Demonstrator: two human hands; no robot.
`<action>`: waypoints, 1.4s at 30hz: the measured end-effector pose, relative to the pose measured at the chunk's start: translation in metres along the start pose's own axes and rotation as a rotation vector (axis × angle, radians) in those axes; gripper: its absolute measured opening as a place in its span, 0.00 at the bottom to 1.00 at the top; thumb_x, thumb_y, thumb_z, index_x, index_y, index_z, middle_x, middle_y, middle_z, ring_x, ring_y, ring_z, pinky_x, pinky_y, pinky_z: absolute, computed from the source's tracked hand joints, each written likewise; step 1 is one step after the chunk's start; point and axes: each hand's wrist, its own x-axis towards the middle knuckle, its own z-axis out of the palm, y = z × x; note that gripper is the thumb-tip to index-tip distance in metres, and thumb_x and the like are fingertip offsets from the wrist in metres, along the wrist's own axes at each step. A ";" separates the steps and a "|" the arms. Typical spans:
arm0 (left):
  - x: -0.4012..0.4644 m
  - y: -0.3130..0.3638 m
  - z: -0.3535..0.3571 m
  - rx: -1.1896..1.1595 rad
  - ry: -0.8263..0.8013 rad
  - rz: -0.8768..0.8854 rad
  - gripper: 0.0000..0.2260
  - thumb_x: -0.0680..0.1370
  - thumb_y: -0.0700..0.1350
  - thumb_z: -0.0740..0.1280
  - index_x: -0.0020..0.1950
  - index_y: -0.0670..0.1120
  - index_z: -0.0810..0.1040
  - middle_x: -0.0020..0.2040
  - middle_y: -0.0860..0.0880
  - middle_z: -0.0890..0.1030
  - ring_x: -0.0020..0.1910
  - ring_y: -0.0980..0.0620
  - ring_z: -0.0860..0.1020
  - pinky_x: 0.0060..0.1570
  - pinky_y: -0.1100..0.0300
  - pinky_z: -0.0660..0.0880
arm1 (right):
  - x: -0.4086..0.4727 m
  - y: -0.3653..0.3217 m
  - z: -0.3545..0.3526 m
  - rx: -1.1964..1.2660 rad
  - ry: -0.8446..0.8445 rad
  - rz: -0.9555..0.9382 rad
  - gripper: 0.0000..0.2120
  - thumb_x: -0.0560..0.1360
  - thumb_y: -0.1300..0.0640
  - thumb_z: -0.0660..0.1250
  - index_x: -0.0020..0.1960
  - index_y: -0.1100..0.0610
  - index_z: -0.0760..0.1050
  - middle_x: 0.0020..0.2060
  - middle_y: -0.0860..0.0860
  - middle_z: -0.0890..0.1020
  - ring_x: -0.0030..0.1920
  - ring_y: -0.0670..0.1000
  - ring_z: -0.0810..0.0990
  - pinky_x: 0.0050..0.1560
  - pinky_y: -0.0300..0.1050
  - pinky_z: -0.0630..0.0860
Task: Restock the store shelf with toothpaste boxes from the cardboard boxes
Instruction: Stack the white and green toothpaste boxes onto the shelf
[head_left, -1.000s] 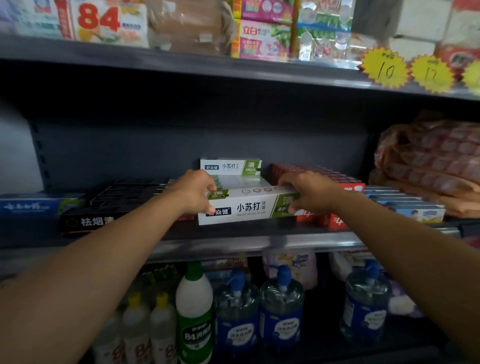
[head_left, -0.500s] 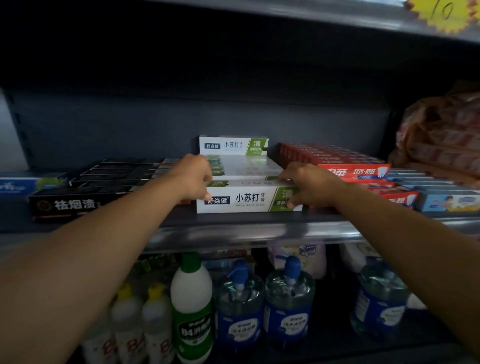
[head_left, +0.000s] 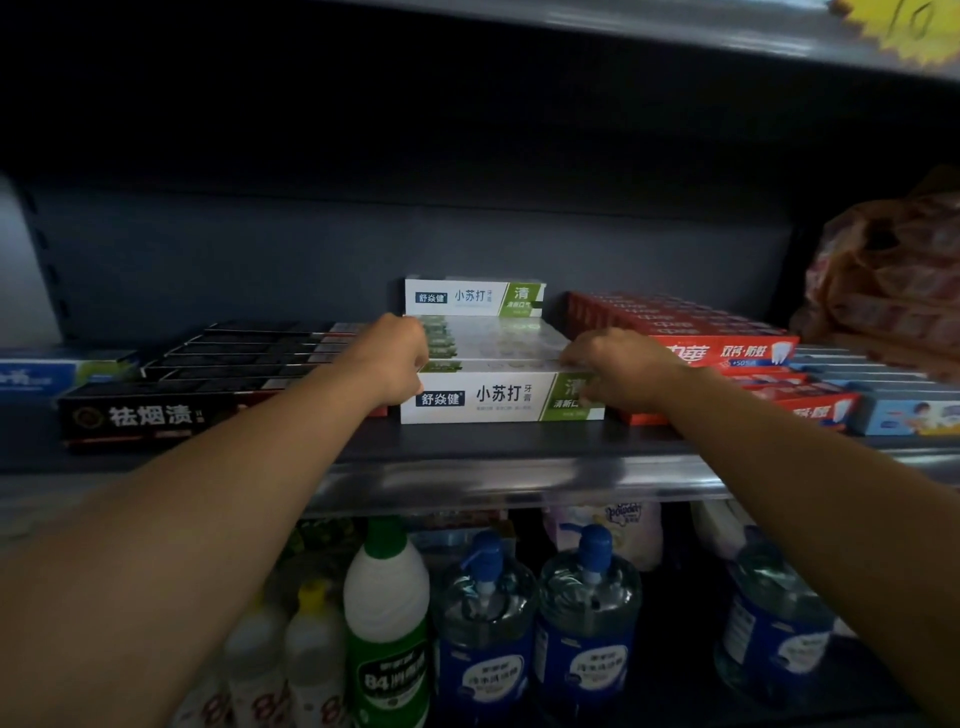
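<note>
A white and green toothpaste box (head_left: 493, 397) lies at the front of a row of like boxes on the dark shelf (head_left: 467, 441). My left hand (head_left: 389, 358) grips its left end with curled fingers. My right hand (head_left: 618, 369) grips its right end, fingers over the green panel. Behind it more white and green boxes lie flat, and one white and green box (head_left: 472, 297) stands on top at the back. No cardboard box is in view.
Black toothpaste boxes (head_left: 156, 413) fill the shelf to the left, red toothpaste boxes (head_left: 727, 353) and blue boxes (head_left: 909, 413) to the right. A plastic-wrapped bundle (head_left: 888, 280) sits far right. Bottles (head_left: 387, 623) stand on the shelf below. A yellow price tag (head_left: 904, 26) hangs above.
The front white and green box has come down from a slight lift onto the shelf. Both hands stay on its ends. The camera has moved closer and lower.
</note>
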 end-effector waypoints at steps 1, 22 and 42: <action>0.002 0.000 0.001 0.002 -0.007 -0.011 0.06 0.72 0.39 0.73 0.47 0.38 0.83 0.47 0.42 0.82 0.48 0.43 0.79 0.48 0.54 0.77 | 0.001 0.000 0.001 0.005 0.002 0.005 0.22 0.72 0.55 0.71 0.65 0.53 0.74 0.62 0.51 0.76 0.61 0.53 0.74 0.59 0.53 0.74; -0.006 0.008 -0.004 0.032 0.029 -0.004 0.02 0.72 0.37 0.71 0.40 0.42 0.79 0.44 0.44 0.78 0.48 0.44 0.79 0.40 0.56 0.72 | -0.003 -0.018 -0.010 0.008 -0.026 0.013 0.25 0.73 0.54 0.69 0.69 0.52 0.69 0.66 0.52 0.73 0.63 0.54 0.73 0.63 0.50 0.72; -0.181 -0.006 -0.014 0.053 -0.183 0.226 0.13 0.71 0.49 0.73 0.54 0.46 0.82 0.52 0.47 0.82 0.50 0.49 0.79 0.49 0.51 0.78 | -0.130 -0.147 -0.006 0.105 0.009 -0.198 0.25 0.74 0.52 0.68 0.69 0.52 0.68 0.63 0.52 0.74 0.63 0.54 0.73 0.56 0.51 0.74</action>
